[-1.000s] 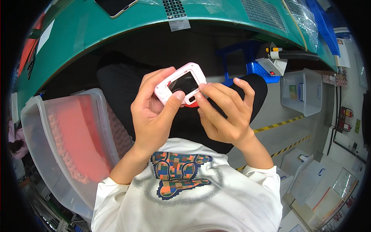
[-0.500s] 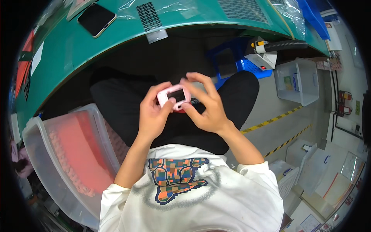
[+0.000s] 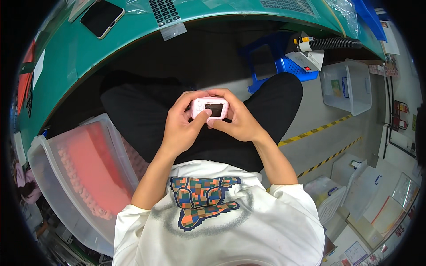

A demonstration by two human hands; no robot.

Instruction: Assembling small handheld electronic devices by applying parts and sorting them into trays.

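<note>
A small pink digital camera (image 3: 214, 109), with a dark rectangular screen facing up, is held above my lap. My left hand (image 3: 183, 124) grips its left end, fingers curled behind the casing and thumb pressed on the face at the screen's lower left edge. Around the right end wraps my right hand (image 3: 243, 120), its index finger along the top edge and its thumb at the lower edge. Both hands are closed on it. The camera's underside and most of my fingertips are hidden.
A green worktable (image 3: 66, 66) curves ahead, with a phone (image 3: 102, 18) and a sheet of small black pieces (image 3: 164, 12). On my left stands a clear bin (image 3: 49, 186) of pink-red pieces. A blue stool (image 3: 288, 66) bears a white box with a black hose (image 3: 335, 43); another clear bin (image 3: 348, 99) stands nearby.
My right hand, blurred with its index finger raised before, has closed around the camera's right end. The camera has shifted slightly right and sits more level.
</note>
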